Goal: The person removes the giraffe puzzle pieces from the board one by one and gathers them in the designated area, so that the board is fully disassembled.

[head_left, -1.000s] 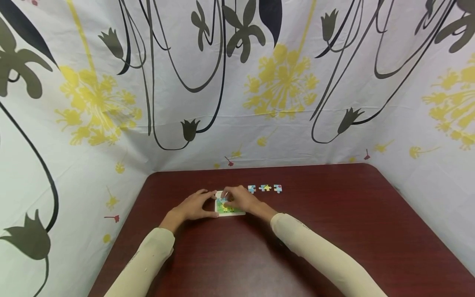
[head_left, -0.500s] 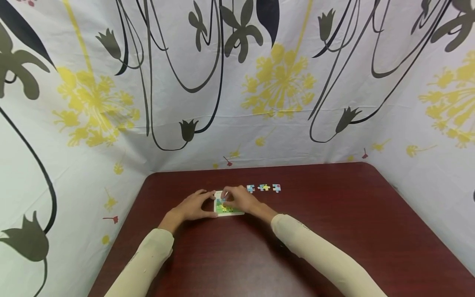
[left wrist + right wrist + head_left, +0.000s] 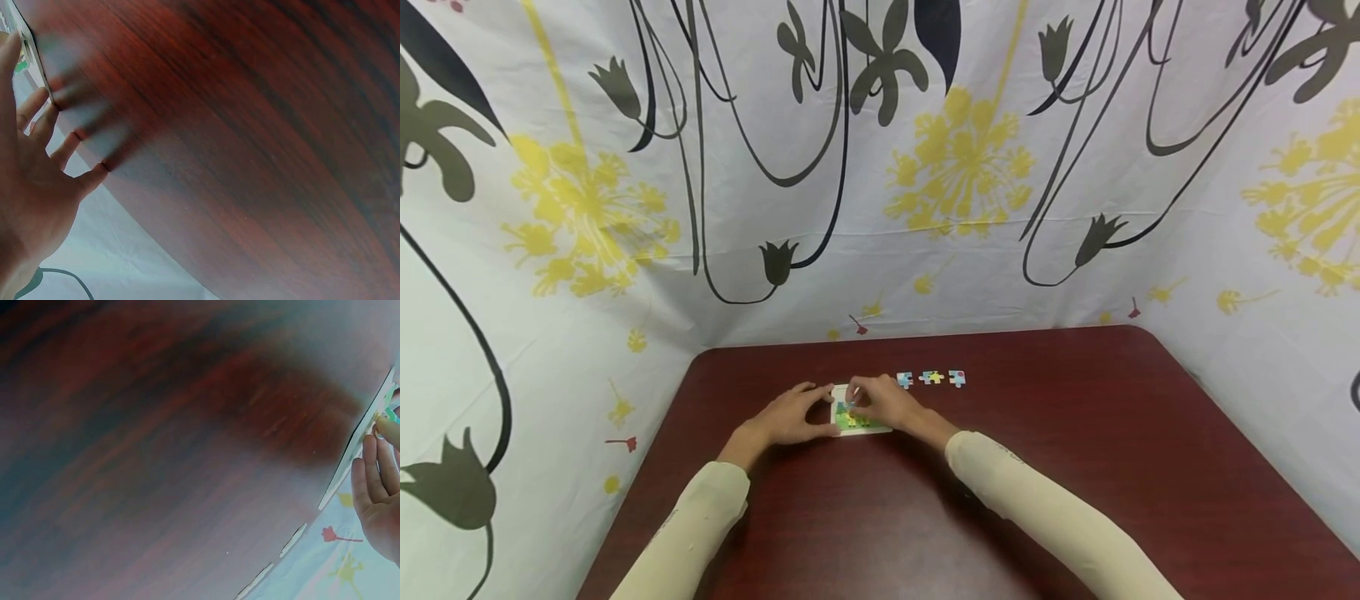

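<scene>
A small jigsaw board (image 3: 867, 432) with a pale rim and a green, blue and yellow picture lies toward the back of the table. My left hand (image 3: 784, 417) is at its left side, thumb at the near corner and forefinger at the far one. In the left wrist view the other fingers are spread, tips down on the wood. Over the board, my right hand (image 3: 886, 402) pinches a small puzzle piece (image 3: 377, 432) between thumb and fingertips; the fingers hide most of it and part of the picture.
Three loose puzzle pieces, one blue and white (image 3: 905, 381), one yellow (image 3: 932, 377) and one blue with red (image 3: 957, 379), lie in a row right of the board. The dark red table (image 3: 1037, 450) ends at a flower-printed cloth (image 3: 970, 292) behind.
The head view has shifted slightly, so the scene sits a little further left. Both hands keep nearly the same places at the board.
</scene>
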A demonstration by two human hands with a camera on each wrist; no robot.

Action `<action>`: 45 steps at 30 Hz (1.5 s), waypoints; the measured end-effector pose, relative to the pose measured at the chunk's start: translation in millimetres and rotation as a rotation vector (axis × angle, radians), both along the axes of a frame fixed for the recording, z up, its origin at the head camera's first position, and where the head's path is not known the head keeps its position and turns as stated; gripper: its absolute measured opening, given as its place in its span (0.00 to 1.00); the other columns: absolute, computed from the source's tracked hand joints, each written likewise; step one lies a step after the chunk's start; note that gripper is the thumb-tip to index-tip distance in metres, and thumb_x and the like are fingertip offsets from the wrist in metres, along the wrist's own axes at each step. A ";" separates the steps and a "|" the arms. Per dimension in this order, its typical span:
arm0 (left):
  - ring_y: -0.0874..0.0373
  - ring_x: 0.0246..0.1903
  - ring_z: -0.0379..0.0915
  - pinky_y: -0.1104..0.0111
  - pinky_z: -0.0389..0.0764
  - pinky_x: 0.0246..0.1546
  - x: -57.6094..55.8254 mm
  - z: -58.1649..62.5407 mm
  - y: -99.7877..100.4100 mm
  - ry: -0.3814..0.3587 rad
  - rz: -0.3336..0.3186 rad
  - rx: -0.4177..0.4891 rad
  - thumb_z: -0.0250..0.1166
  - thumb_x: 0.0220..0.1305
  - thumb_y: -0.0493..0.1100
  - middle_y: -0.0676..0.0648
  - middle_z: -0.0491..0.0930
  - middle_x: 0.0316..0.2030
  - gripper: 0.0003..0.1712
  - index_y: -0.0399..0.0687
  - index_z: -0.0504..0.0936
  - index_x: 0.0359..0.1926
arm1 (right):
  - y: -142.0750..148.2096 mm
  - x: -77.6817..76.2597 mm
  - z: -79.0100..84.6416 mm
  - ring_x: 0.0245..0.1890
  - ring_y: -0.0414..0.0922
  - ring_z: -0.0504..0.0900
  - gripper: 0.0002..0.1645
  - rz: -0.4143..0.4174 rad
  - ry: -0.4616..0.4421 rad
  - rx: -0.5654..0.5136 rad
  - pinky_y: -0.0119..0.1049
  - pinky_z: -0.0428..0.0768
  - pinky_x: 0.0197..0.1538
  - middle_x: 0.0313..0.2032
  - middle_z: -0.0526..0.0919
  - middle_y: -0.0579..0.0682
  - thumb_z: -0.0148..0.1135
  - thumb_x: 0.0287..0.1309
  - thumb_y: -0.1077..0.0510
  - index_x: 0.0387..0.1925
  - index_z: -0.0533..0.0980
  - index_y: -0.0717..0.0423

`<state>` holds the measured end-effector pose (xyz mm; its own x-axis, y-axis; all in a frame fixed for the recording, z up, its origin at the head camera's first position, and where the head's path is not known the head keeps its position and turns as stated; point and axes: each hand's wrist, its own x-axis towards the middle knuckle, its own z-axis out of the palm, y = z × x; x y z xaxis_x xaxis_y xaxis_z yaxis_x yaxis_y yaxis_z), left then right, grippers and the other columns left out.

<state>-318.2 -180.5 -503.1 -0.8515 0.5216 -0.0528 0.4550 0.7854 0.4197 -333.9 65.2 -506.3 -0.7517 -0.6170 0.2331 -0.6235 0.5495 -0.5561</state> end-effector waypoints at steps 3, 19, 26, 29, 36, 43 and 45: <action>0.41 0.77 0.53 0.36 0.63 0.68 -0.5 -1.7 1.1 0.008 0.014 0.006 0.66 0.66 0.70 0.54 0.74 0.68 0.48 0.54 0.66 0.78 | 0.0 0.3 0.4 0.39 0.40 0.89 0.08 -0.003 0.002 0.006 0.30 0.84 0.42 0.38 0.90 0.49 0.73 0.64 0.60 0.42 0.81 0.53; 0.41 0.77 0.54 0.36 0.63 0.68 -2.5 -8.4 5.2 0.008 0.020 0.015 0.68 0.66 0.68 0.54 0.74 0.69 0.46 0.56 0.67 0.78 | 7.4 -0.6 -6.8 0.41 0.40 0.88 0.09 0.013 -0.059 -0.077 0.29 0.84 0.43 0.39 0.89 0.49 0.73 0.64 0.61 0.43 0.80 0.53; 0.41 0.77 0.53 0.36 0.63 0.68 -3.8 -5.2 6.6 0.004 0.019 0.004 0.68 0.66 0.68 0.51 0.72 0.71 0.45 0.57 0.68 0.77 | 19.0 -5.3 -1.6 0.40 0.43 0.89 0.09 0.007 -0.052 -0.133 0.30 0.85 0.41 0.38 0.90 0.51 0.72 0.63 0.64 0.44 0.82 0.56; 0.41 0.77 0.53 0.36 0.63 0.69 -3.4 -3.1 6.5 -0.002 0.027 0.000 0.68 0.66 0.67 0.49 0.70 0.72 0.44 0.58 0.69 0.77 | 27.3 -8.7 3.5 0.40 0.43 0.89 0.10 -0.005 -0.043 -0.128 0.31 0.85 0.43 0.39 0.90 0.51 0.72 0.64 0.64 0.46 0.83 0.57; 0.40 0.77 0.52 0.35 0.61 0.69 -2.0 -1.6 4.2 0.001 0.028 0.013 0.68 0.66 0.66 0.46 0.69 0.73 0.42 0.56 0.70 0.75 | 56.4 -13.0 10.6 0.40 0.46 0.89 0.11 -0.033 -0.005 -0.116 0.35 0.85 0.43 0.38 0.90 0.52 0.72 0.64 0.65 0.47 0.84 0.60; 0.39 0.77 0.53 0.35 0.62 0.69 1.0 -0.6 1.9 0.016 0.018 0.021 0.69 0.66 0.65 0.47 0.71 0.71 0.43 0.53 0.71 0.75 | 79.2 -15.4 8.3 0.41 0.47 0.89 0.11 -0.072 -0.026 -0.090 0.36 0.85 0.44 0.39 0.90 0.52 0.72 0.64 0.65 0.48 0.84 0.62; 0.39 0.77 0.53 0.35 0.62 0.68 1.4 0.3 1.4 0.016 0.019 0.021 0.69 0.66 0.65 0.47 0.71 0.71 0.42 0.54 0.71 0.75 | 83.9 -16.0 8.1 0.41 0.47 0.89 0.11 -0.083 -0.030 -0.085 0.36 0.85 0.44 0.38 0.90 0.52 0.72 0.63 0.65 0.47 0.84 0.62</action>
